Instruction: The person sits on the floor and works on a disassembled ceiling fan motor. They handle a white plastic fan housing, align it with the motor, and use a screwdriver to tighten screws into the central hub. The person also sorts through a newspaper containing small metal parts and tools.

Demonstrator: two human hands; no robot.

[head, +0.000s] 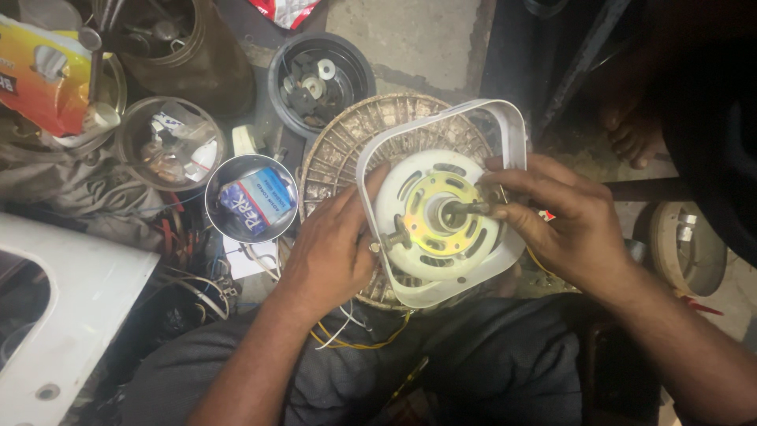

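Motor housing (436,214), white and round with curved slots, sits over my lap between both of my hands, inside a white rounded-square frame (516,130). A yellowish metal plate (430,207) rings its centre, and a short steel shaft (464,209) sticks out of that centre toward my right side. My left hand (331,244) lies against the left edge of the housing, palm over the frame's rim, thumb up along the white plastic near the top left; the grip is closed around that edge, steadying it. A small bolt (392,237) pokes out of the housing just beside my left fingers. My right hand (564,221) comes in from the right, its fingertips (505,207) pinched together at the outer end of the shaft, so that grip is closed on the shaft itself. The housing is therefore directly between the two grips, touching both.

Behind the housing, a dusty round grille (347,150) lies flat, partly covered by the frame. Yellow and white wires (355,335) trail out below the housing across my dark clothing. To the left, on the floor, stand a steel bowl (229,225) with a blue packet in it, a clear round tub (130,130) of small parts, and a black tub (359,67) holding washers and nuts. A white panel (79,315) lies at the far left. A bare foot (631,130) of another person shows at the upper right.
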